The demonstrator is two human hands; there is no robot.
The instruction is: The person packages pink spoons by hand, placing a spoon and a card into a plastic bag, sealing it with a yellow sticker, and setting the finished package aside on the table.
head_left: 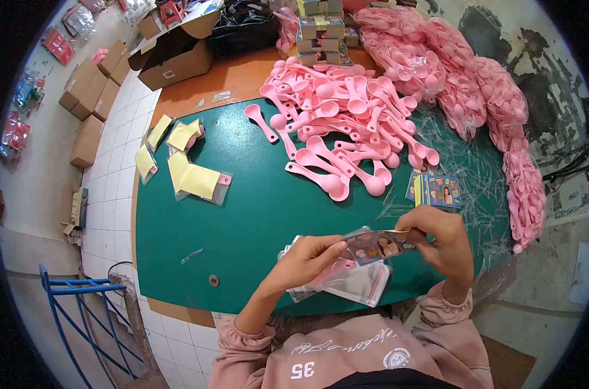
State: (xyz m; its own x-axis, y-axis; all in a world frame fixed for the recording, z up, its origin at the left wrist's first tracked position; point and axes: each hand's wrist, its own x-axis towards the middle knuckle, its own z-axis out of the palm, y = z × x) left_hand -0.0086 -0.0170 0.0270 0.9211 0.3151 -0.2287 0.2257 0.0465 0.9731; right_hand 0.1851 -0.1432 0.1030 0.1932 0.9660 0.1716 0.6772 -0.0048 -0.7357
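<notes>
My right hand [440, 243] pinches the right end of a colourful printed card [386, 245] above the table's near edge. The card reaches across to my left hand [307, 259], whose thumb and fingers are closed at its other end on a clear plastic bag [360, 231]. How far the card lies inside the plastic is hard to see. Beneath my left hand, a pink measuring spoon [333, 269] shows partly, the rest hidden by the hand. Flat clear bags [365, 285] lie in a stack under both hands. More printed cards [440, 190] rest just beyond my right hand.
A heap of pink spoons [346, 123] covers the far middle of the green table [242, 220]. Filled bags with yellow cards [199, 180] lie left. Bundled cards [320, 29] stand behind; bulging spoon bags [437, 58] line the right. Clear plastic strips [466, 168] litter the right side.
</notes>
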